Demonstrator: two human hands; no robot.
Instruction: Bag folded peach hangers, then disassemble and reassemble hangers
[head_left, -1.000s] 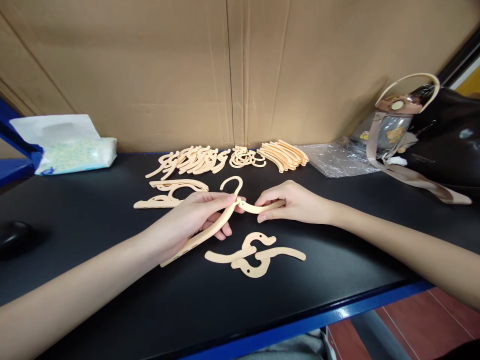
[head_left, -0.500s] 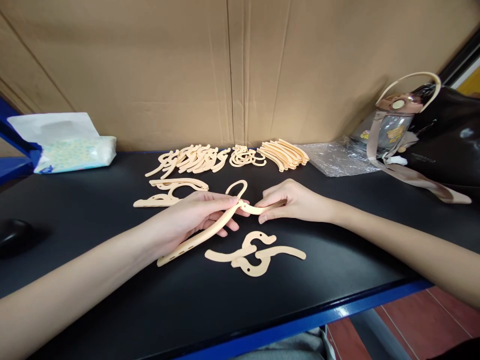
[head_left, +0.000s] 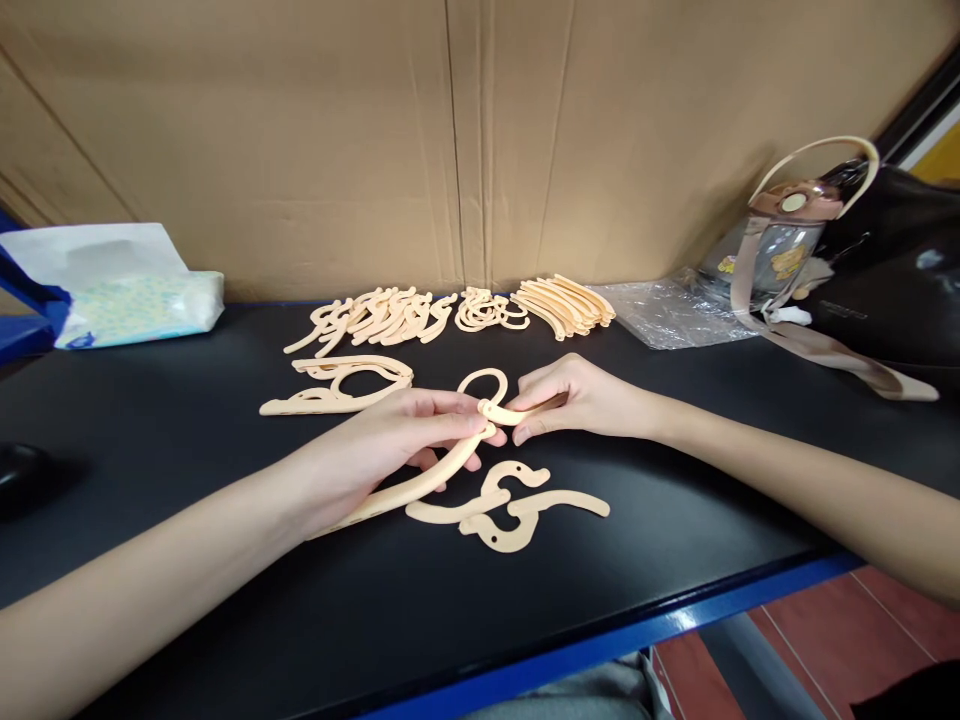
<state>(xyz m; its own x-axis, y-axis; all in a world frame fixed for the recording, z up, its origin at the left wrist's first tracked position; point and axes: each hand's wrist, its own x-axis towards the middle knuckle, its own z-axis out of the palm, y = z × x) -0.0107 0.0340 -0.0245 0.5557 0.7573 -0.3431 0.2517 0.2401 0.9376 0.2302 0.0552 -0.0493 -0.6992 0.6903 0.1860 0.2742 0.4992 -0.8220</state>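
Observation:
My left hand (head_left: 416, 430) grips a long, curved beige hanger arm (head_left: 427, 483) that slants down toward the lower left. Between thumb and fingers, my right hand (head_left: 577, 395) pinches a shorter beige hanger piece (head_left: 504, 413). This piece meets a curved hook (head_left: 484, 378) just above the arm's upper end; whether the parts are joined there I cannot tell. Below my hands, two S-shaped hanger pieces (head_left: 506, 540) lie flat, crossing each other. Left of my left hand rests a folded hanger (head_left: 300, 405) with its hook curled in.
Along the back of the black table (head_left: 600, 600) lie several S-shaped pieces (head_left: 390, 315), hooks (head_left: 484, 312) and stacked arms (head_left: 566, 307). A tissue pack (head_left: 150, 300) and a mouse (head_left: 22, 475) are on the left. Plastic film (head_left: 675, 315), a strapped bottle (head_left: 784, 245) and a black bag (head_left: 892, 280) are on the right.
The arm's upper end has shifted slightly down and right, and now sits below the right-hand piece. The hook has tipped to the right. Both hands keep their grips.

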